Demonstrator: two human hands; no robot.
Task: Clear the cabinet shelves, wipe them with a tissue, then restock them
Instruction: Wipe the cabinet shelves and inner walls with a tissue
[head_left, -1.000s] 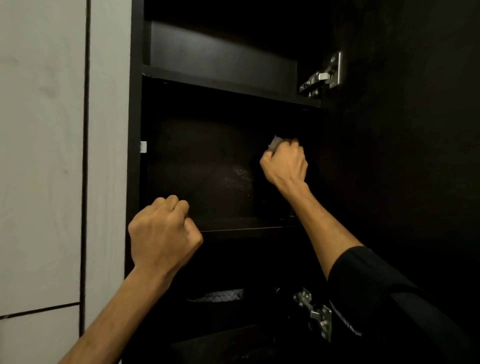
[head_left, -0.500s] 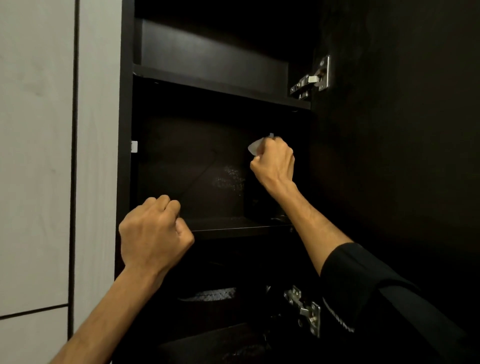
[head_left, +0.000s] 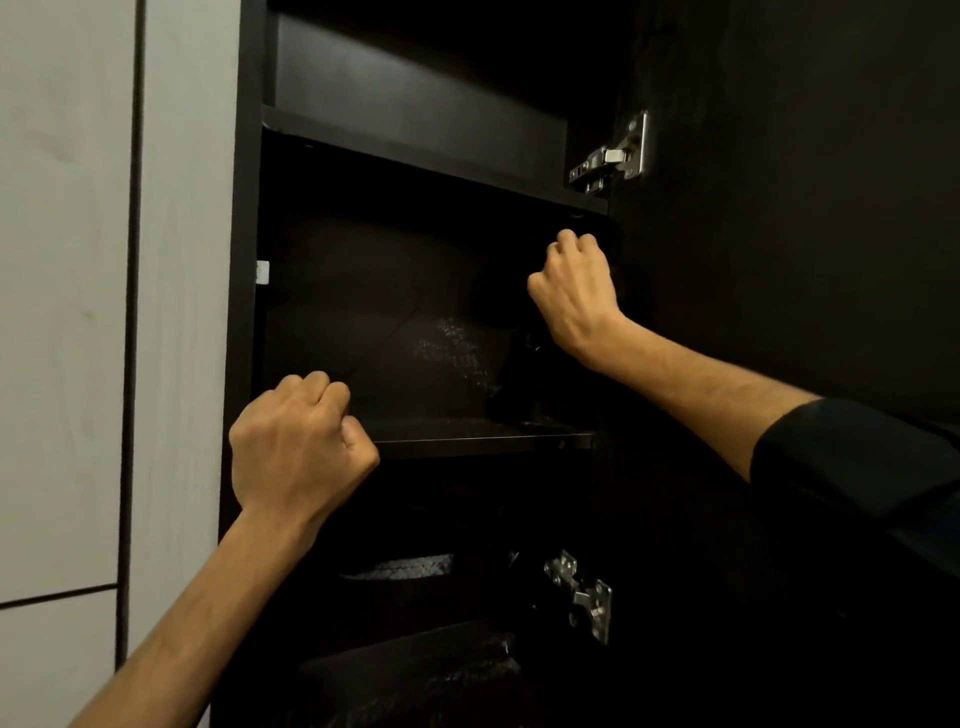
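Head view: right hand fingers curled tight, up near right wall of cabinet under upper shelf. Tissue not visible now — presumably balled inside fist, cannot confirm. Tissue soft, light, tears easily; bunch it in palm. Left hand fisted, holds nothing, at middle shelf front. Earlier, tissue corner showed; right hand since shifted rightward.
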